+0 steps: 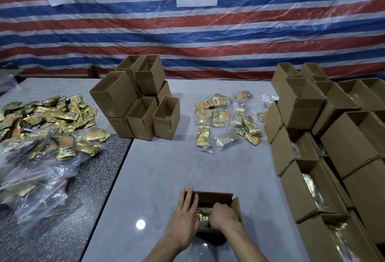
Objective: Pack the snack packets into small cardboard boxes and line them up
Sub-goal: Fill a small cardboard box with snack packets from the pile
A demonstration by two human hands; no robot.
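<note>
At six o'clock on the counter (158, 178), the left hand (184, 218), fingers spread flat, steadies a small cardboard box (216, 196) while the right hand (221, 215), curled, presses gold snack packets (203, 216) inside. Likely next: lining it up with filled boxes (308, 186) at three o'clock.

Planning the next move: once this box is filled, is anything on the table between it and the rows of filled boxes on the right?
Nothing visible: bare grey table lies between the open box and the filled boxes.

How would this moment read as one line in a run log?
step: packing | left hand: steadies box | right hand: pressing gold packets inside
</note>
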